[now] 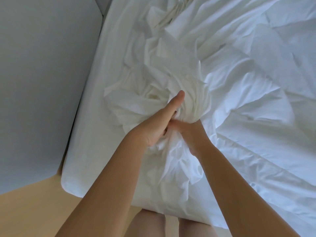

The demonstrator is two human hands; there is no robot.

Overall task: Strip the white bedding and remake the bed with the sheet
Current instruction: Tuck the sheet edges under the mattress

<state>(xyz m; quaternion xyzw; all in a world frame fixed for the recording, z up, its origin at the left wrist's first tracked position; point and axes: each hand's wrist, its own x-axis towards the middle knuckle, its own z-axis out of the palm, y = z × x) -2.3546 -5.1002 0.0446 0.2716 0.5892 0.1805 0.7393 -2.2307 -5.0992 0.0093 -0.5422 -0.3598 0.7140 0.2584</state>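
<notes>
A crumpled white sheet (153, 79) is bunched up on the bed, near its left side. My left hand (153, 124) grips a gathered fold of it, thumb stretched out along the cloth. My right hand (189, 132) sits just beside it, fingers dug into the same bunch. A rumpled white duvet (248, 82) covers the right part of the bed. The bare white mattress (89, 106) shows along the left edge and at the near corner.
A pale grey wall (42, 74) runs close along the bed's left side. Light wooden floor (34, 202) lies at the lower left. My legs (148, 224) stand against the foot of the bed.
</notes>
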